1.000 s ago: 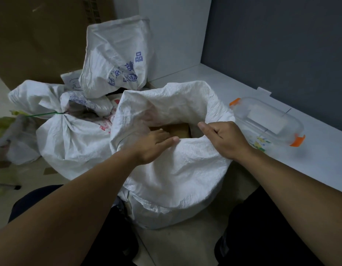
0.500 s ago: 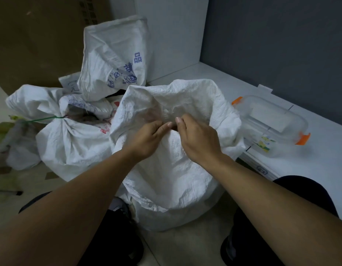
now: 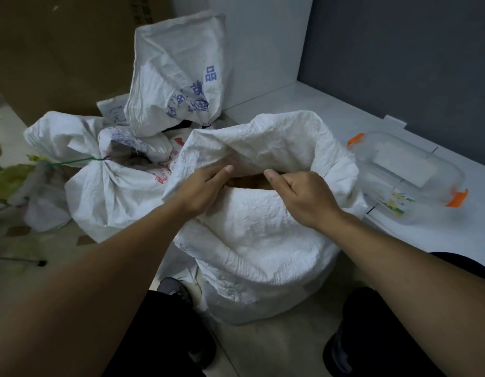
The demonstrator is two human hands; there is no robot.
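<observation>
A big white woven sack stands on the floor between my knees, its mouth rolled down and partly open. My left hand grips the near rim of the sack on the left side, its fingers tucked over the edge. My right hand pinches the same rim a little to the right, thumb on top. Something brown shows in the gap between my hands; I cannot tell what it is.
A tied white sack with a green string lies to the left, and a printed white sack leans behind it. A clear plastic box with orange clips sits on the white ledge to the right. Brown cardboard stands at the back left.
My right hand slid left along the rim until it met my left hand, then both moved apart again. The mouth of the sack has opened a little between them.
</observation>
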